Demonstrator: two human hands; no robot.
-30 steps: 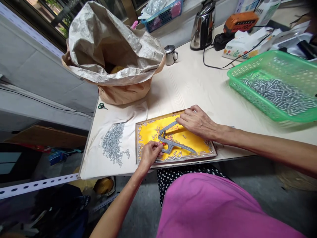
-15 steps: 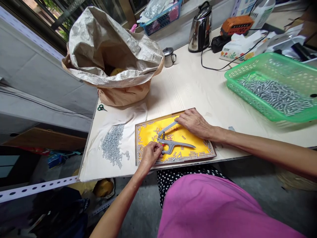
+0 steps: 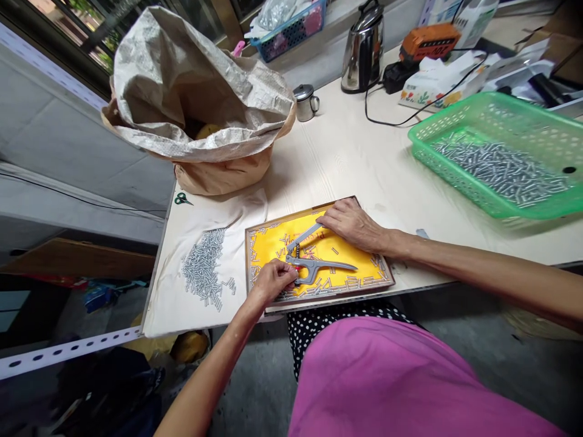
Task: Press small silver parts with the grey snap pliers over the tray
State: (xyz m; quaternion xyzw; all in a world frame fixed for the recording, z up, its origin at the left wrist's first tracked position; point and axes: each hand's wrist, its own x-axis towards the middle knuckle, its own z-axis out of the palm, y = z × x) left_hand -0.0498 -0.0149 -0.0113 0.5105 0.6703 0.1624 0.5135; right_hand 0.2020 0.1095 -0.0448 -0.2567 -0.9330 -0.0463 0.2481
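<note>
Grey spring-loaded hand pliers (image 3: 322, 265) lie with their handles spread over a yellow-lined shallow tray (image 3: 250, 258). My right hand (image 3: 353, 226) is closed on the end of the upper handle, beside the tray's far edge. At the jaw end my left hand (image 3: 276, 280) pinches with thumb and fingertips, next to a small red part of the pliers. What it holds there is too small or hidden to make out. Small metal pins (image 3: 328, 283) are scattered in the tray, many of them along its edges.
A heap of small metal pins (image 3: 203, 265) lies on white cloth at the left. Behind stand an open woven sack (image 3: 223, 173), a lidded metal cup (image 3: 306, 104) and a kettle (image 3: 363, 51). A green basket (image 3: 455, 182) of metal pins is at the right; small scissors (image 3: 183, 198) lie left.
The whole view has shifted slightly. My right hand stays on the upper handle, and my left hand keeps its pinch at the jaw end; the pliers look as wide apart as before.
</note>
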